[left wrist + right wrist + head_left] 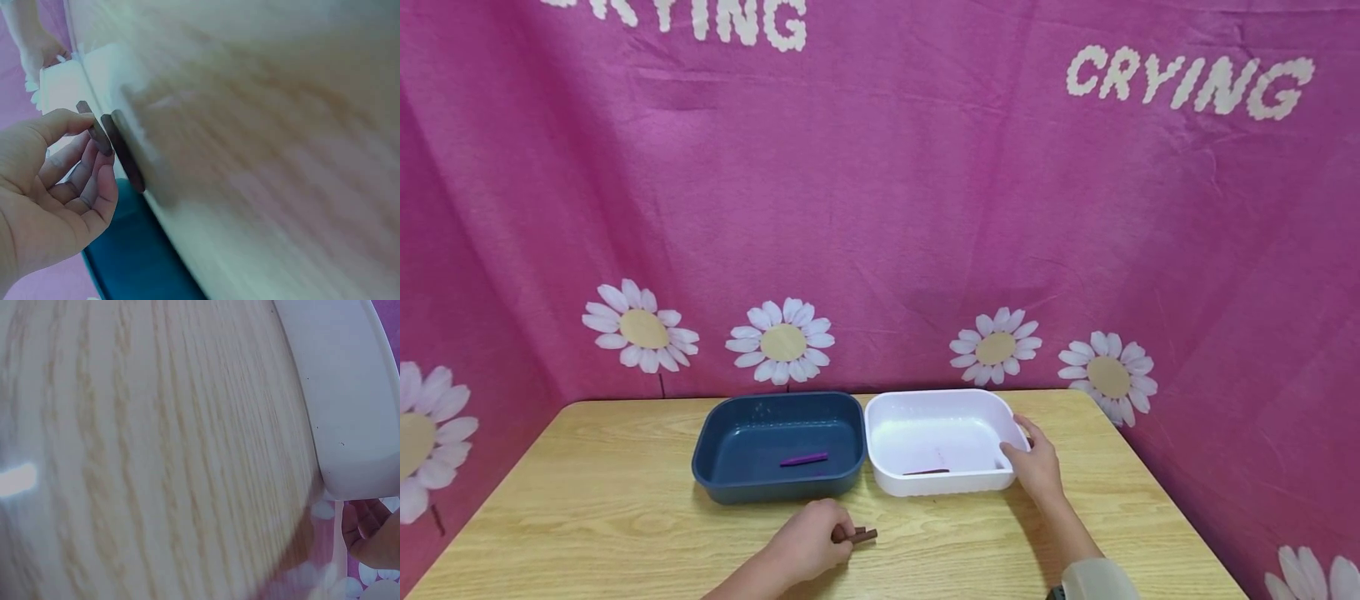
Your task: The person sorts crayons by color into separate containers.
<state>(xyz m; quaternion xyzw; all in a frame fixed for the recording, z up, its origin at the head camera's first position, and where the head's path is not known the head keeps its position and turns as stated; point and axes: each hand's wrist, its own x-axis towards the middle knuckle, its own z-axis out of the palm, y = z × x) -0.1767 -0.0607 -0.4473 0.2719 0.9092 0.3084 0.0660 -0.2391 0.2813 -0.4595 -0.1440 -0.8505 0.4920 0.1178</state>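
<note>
My left hand (811, 540) pinches a brown crayon (95, 130) between thumb and fingers, low over the table in front of the two bins. A second brown crayon (124, 151) lies on the table right beside the fingertips. At the right end of the white bin (940, 483), my right hand (1036, 463) grips the wall, thumb over the rim and fingers outside. In the right wrist view that hand's curled fingers (369, 519) show at the bin's end. Another brown crayon (927, 472) lies inside the white bin, near its front wall.
Left of the white bin stands a dark blue bin (760, 493), side by side with it, holding a purple crayon (803, 459). Both bins are at the back of the wooden table (587, 500). A pink flowered cloth (880, 208) hangs behind the table and along its sides.
</note>
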